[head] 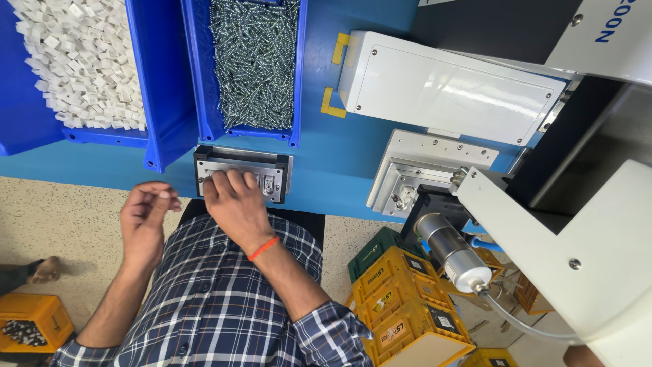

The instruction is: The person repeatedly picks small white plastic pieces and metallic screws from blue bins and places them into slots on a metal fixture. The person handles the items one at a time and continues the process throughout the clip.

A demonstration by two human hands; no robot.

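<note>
Head view: blue bench [339,163] above speckled floor [61,211] — yellow crates [407,306] below.

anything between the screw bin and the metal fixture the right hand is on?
Nothing. In the head view the screw bin ends just above the metal fixture, with only a thin strip of bare blue bench between them. The right hand rests on the fixture.

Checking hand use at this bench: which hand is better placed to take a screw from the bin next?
Probably the left hand: it hovers free, fingers curled. The right hand rests on the metal fixture, directly below the screw bin, but is occupied.
</note>
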